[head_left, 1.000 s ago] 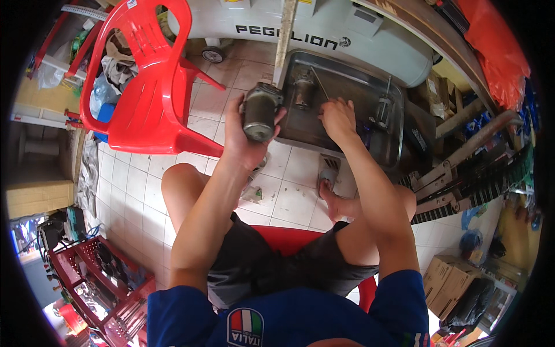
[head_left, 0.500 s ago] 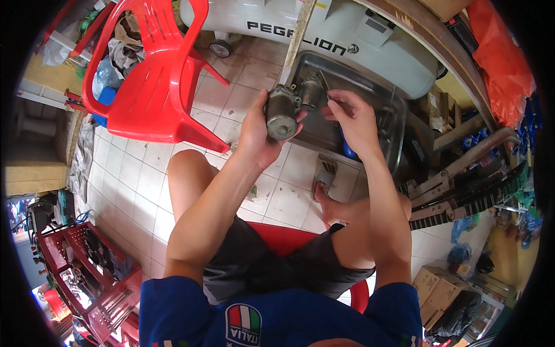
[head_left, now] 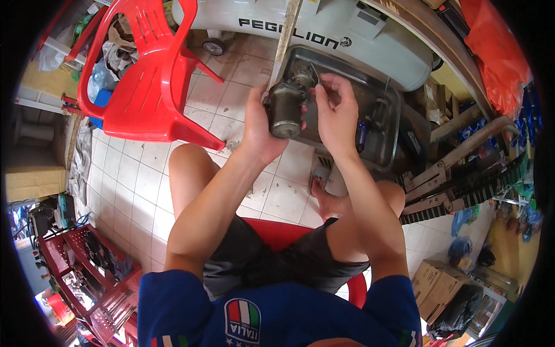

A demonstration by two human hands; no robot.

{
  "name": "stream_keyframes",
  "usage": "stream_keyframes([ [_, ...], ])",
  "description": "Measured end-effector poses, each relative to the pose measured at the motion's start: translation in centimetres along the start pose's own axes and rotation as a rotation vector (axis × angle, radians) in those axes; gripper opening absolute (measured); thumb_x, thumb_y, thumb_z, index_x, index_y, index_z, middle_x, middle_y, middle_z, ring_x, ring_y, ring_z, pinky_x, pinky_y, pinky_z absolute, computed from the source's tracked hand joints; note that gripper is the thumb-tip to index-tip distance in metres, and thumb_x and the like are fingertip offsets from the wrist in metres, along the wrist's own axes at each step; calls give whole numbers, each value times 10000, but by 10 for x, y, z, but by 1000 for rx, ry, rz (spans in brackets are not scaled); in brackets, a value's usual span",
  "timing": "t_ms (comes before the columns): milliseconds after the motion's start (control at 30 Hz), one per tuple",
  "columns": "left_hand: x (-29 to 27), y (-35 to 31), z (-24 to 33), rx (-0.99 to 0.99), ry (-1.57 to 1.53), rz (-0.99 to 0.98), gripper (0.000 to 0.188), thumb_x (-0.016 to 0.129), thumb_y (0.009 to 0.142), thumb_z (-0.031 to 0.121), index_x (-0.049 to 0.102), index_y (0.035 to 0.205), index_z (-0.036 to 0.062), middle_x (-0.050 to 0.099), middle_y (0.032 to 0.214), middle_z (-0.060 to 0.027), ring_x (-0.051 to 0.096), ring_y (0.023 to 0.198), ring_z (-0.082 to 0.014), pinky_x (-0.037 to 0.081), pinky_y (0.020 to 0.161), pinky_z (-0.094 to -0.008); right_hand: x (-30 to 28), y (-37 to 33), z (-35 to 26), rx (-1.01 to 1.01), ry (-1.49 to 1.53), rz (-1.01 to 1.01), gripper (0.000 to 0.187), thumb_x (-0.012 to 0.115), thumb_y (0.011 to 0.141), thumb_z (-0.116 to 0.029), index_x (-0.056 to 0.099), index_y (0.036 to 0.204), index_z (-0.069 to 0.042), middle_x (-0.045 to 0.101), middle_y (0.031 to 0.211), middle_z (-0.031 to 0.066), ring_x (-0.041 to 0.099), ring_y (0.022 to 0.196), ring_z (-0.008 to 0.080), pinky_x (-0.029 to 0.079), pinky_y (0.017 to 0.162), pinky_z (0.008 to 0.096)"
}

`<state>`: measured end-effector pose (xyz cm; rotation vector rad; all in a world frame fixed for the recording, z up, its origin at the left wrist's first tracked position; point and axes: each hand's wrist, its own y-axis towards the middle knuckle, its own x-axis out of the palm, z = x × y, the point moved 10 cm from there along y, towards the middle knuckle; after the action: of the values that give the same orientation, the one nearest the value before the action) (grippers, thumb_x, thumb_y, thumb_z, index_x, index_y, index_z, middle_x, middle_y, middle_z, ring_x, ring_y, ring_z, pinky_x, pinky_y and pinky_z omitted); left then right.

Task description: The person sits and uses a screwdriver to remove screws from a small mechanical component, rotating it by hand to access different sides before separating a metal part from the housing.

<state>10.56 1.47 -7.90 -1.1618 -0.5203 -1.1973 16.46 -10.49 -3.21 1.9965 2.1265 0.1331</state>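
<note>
A dark metal cylinder that looks like a starter motor (head_left: 285,113) rests in my left hand (head_left: 258,124), which is wrapped round its left side with fingertips showing at its right edge. My right hand (head_left: 337,113) is just right of it, thumb and fingers pinched on a thin metal rod (head_left: 315,72) that points up and away. Whether the rod's near end touches the motor I cannot tell. Past the motor, a second greyish metal part (head_left: 303,74) shows over the tray, partly hidden.
A dark metal tray (head_left: 395,124) lies ahead, with a blue-handled tool (head_left: 362,136) in it. Behind stands a white tank (head_left: 324,26) on wheels. A red plastic chair (head_left: 141,104) is at left, a red tool cart (head_left: 87,260) at lower left, and cardboard boxes (head_left: 436,292) at lower right.
The motor has tilted, showing more of its side and less of its end face. My right hand has moved left, closer to the motor, with the rod still in its fingers.
</note>
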Motion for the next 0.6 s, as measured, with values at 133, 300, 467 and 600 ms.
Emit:
stream_keyframes([
  [133, 12, -3, -9, -58, 40, -95, 446, 417, 1042, 387, 557, 1252, 18, 651, 1061, -133, 621, 853, -223, 506, 701, -378, -5, 5, 19, 160, 118, 30, 249, 634, 969, -66, 601, 1208, -7, 670, 995, 75, 646, 961, 133, 511, 817, 284],
  [300, 13, -5, -16, -61, 92, -142, 426, 435, 1064, 410, 546, 1250, 44, 641, 1057, -107, 615, 863, -213, 516, 695, -359, -3, 3, 6, 153, 124, 23, 210, 660, 946, -63, 628, 1142, 6, 666, 972, 76, 622, 832, 107, 519, 733, 255],
  [467, 7, -2, -17, -49, 144, -127, 409, 435, 1064, 416, 540, 1248, 66, 640, 1045, -92, 618, 869, -199, 523, 698, -350, 1, -2, -1, 73, 70, -2, 176, 675, 937, -59, 656, 1100, 5, 670, 958, 70, 627, 806, 105, 525, 694, 246],
  [600, 6, -5, -13, -22, 183, -94, 415, 434, 1065, 427, 542, 1243, 69, 637, 1051, -91, 622, 877, -195, 529, 705, -354, 5, -5, -7, 65, 85, -11, 165, 679, 932, -48, 664, 1087, 3, 679, 949, 70, 635, 817, 105, 529, 700, 245],
])
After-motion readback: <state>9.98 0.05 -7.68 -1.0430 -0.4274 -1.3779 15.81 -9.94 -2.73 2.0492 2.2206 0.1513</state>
